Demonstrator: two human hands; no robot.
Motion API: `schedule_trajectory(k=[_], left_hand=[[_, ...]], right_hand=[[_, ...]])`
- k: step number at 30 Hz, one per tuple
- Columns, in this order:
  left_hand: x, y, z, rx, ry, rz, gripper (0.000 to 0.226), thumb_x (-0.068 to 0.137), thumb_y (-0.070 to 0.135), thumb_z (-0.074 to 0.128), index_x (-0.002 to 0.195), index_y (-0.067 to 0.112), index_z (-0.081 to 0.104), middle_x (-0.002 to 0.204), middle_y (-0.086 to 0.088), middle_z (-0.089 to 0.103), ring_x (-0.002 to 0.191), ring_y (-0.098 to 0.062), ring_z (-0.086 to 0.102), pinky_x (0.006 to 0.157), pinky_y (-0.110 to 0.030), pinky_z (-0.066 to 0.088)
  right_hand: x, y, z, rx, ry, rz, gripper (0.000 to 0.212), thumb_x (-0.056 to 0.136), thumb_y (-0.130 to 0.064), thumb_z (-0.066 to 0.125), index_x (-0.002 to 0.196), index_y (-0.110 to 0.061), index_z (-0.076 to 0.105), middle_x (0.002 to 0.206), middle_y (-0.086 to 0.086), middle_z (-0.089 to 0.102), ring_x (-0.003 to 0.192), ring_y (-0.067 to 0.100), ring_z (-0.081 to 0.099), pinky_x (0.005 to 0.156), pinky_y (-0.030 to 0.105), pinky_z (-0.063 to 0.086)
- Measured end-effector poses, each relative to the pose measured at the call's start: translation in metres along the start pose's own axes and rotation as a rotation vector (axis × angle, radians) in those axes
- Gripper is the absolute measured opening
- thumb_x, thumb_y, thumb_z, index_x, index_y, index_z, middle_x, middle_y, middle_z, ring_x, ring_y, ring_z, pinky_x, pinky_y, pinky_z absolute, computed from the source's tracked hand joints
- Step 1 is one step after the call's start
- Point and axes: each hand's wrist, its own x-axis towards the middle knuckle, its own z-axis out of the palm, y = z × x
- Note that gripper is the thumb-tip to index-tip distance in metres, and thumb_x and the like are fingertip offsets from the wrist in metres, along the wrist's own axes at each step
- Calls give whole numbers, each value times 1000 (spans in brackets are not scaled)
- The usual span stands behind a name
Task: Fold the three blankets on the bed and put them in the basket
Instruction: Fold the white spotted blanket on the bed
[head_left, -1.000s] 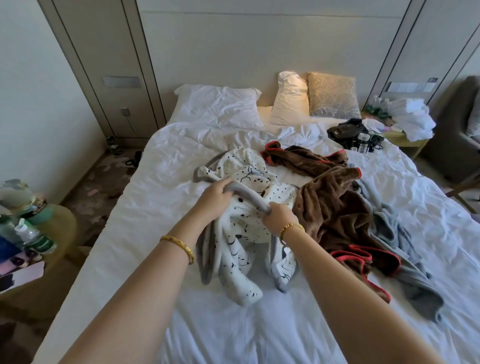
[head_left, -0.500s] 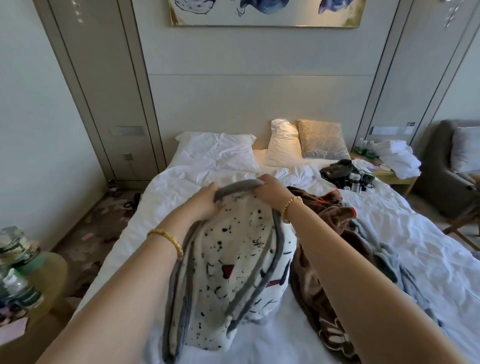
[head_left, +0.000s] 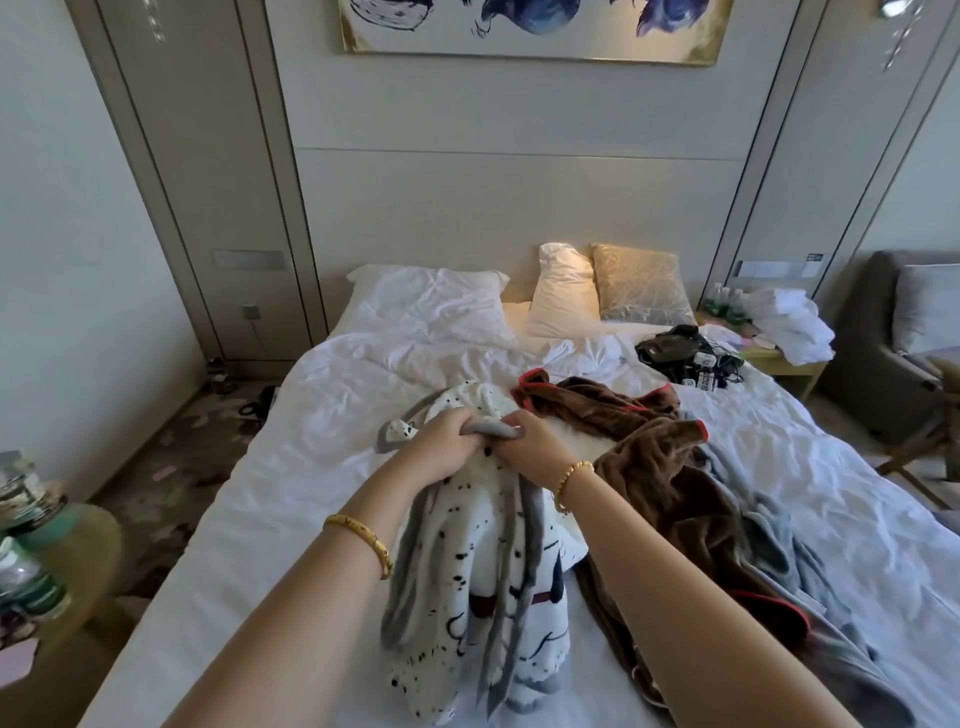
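A: Start at the bottom of the frame. What hangs there?

B: The spotted white blanket (head_left: 483, 597) with its grey border. It droops from mid-frame down to the bottom centre, its lower end bunched on the bed (head_left: 270, 467). Its long axis runs near to far, straight down from the hands toward the wearer.

A: And the hands?

B: Close together at frame centre, almost touching. The left hand (head_left: 441, 441) and right hand (head_left: 530, 441) each have fingers curled round the same short stretch of grey edge. Neither is nearer the cloth; both are on it.

A: So what does the next move turn on?

B: I judge they must slide apart along that border, left hand to the left of the frame, right hand to the right, so the edge runs crosswise and the blanket hangs flat for a first fold.

A: Farther off?

B: The brown blanket (head_left: 660, 467) with red trim lies crumpled just right of the right hand, partly against the spotted one. The grey-blue blanket (head_left: 769, 519) spreads beyond it toward the right edge. No basket is in view.
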Motion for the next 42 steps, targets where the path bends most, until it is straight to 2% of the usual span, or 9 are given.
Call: schedule_trajectory(k=[5,9,15,19,23,28,33,36,42], left_hand=[[-13,-11,31,-116,52,-22,11,92,14,44,87,18,53,73,9,46,73,-11,45,54,-17,30],[-20,-23,40,-129,103,-49,17,92,19,47,77,26,48,66,8,44,58,-10,42,46,-15,30],[-19,-47,32,213,-19,-267,35,96,29,42,126,11,48,109,-13,62,95,-28,59,75,-33,47],[-23,-33,44,178,-271,-68,51,82,25,65,125,19,39,112,-4,57,101,-23,57,85,-35,48],[-23,-13,53,-98,-164,-56,14,87,18,54,93,30,51,91,0,60,88,-22,58,72,-32,45],[-23,-22,46,-63,-57,-61,30,95,22,44,122,15,56,115,-5,60,95,-16,55,73,-26,44],[-19,-29,38,-149,182,-154,31,96,24,39,119,12,55,77,-2,56,60,-13,52,42,-15,30],[-15,-37,29,-5,148,-242,27,95,24,40,113,9,53,69,1,48,59,-13,47,47,-23,32],[-13,-25,36,228,-143,-24,61,82,23,63,134,15,33,120,-9,54,99,-23,55,68,-27,43]], right_hand=[[-19,40,22,-279,105,110,19,85,-7,45,97,-6,60,101,12,61,94,29,58,67,26,36],[-42,81,19,-237,158,315,25,89,-4,38,96,-8,62,96,12,63,80,25,55,66,24,38],[-39,70,-3,10,177,117,21,88,3,40,90,-6,58,84,11,57,79,19,50,62,25,36],[-23,41,-12,-119,-23,-7,22,87,-1,44,100,-3,62,93,11,60,90,23,54,78,31,44],[-17,32,-5,-155,-25,0,23,87,-9,46,108,-10,56,93,4,55,88,20,52,74,27,41],[-22,54,-2,-143,-81,85,6,86,-11,50,81,-13,49,73,-1,49,78,21,49,67,28,38],[-31,86,0,-289,88,264,15,87,-9,44,95,-10,56,92,9,58,84,26,55,70,28,43],[-32,89,-7,-175,207,264,11,86,-4,42,88,-10,50,86,9,56,80,26,53,66,28,40],[-17,44,-20,-107,32,-29,32,80,6,38,99,-9,59,80,4,56,77,21,52,58,19,41]])
